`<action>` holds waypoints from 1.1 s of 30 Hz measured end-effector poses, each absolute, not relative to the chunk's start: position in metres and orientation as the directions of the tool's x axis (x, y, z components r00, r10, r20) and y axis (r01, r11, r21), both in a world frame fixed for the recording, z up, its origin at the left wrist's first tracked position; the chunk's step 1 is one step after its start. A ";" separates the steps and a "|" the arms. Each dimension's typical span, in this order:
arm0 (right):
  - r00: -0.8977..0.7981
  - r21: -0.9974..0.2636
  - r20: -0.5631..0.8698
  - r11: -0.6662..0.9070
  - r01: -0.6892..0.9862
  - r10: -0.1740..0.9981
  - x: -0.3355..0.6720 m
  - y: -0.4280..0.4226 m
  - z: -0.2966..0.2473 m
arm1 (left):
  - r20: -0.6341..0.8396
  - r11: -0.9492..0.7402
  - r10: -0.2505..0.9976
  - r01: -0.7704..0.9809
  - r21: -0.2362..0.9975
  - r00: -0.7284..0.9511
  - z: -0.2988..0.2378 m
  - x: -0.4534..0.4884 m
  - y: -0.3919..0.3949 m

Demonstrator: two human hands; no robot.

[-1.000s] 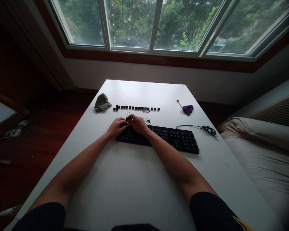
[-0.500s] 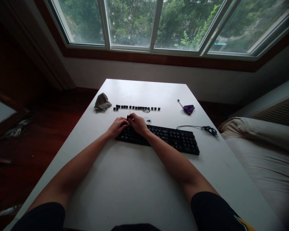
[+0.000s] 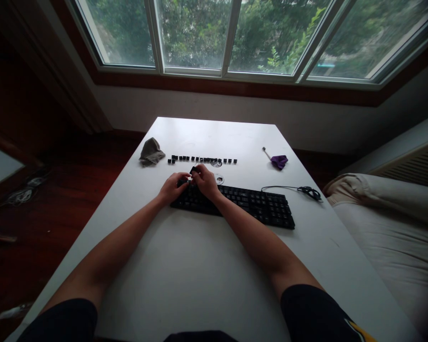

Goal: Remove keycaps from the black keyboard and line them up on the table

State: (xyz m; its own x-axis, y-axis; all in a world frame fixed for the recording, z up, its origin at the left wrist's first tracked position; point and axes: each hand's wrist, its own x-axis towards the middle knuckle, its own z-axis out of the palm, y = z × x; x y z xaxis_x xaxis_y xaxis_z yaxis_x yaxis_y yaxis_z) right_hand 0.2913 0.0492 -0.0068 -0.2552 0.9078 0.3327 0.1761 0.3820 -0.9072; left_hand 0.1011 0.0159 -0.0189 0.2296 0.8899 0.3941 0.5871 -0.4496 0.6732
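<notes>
A black keyboard (image 3: 251, 202) lies at a slant on the white table. At its far left corner, my left hand (image 3: 173, 187) is closed around the keyboard's edge, thumb and fingers on either side. Just to the right, my right hand (image 3: 205, 180) pinches a small black tool with thin wire prongs, which looks like a keycap puller (image 3: 193, 169). Its lower part is hidden by my fingers. Beyond both hands, several loose black keycaps (image 3: 185, 158) stand in a row. The fingertips of the two hands nearly meet.
A grey cloth (image 3: 151, 151) sits at the table's left edge. To the right lie a brush with a pale handle (image 3: 267, 153), a purple cloth (image 3: 279, 162) and the keyboard's bundled cable (image 3: 309, 193). Clear round pieces (image 3: 219, 179) lie behind the keyboard. A covered seat (image 3: 381, 228) adjoins the right side.
My right hand has lifted slightly and turned, tilting the puller so its wires lean to the right. The left hand stays at the keyboard's corner. The keyboard has barely shifted.
</notes>
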 end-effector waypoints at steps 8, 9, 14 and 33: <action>-0.241 -0.950 0.252 0.287 0.121 0.937 0.293 0.058 -0.013 | 0.416 -0.465 0.885 0.435 0.771 0.210 -0.020 0.105 0.014; -0.242 -0.961 0.228 0.259 0.102 0.943 0.293 0.060 -0.014 | 0.424 -0.475 0.880 0.421 0.773 0.214 -0.020 0.105 0.014; -0.260 -0.989 0.140 0.149 0.016 0.955 0.293 0.069 -0.020 | 0.476 -0.521 0.851 0.476 0.709 0.222 -0.017 0.104 0.014; -0.175 -0.965 0.171 0.201 0.166 0.970 0.293 0.064 -0.016 | 0.501 -0.514 0.833 0.666 0.541 0.235 0.001 0.107 0.012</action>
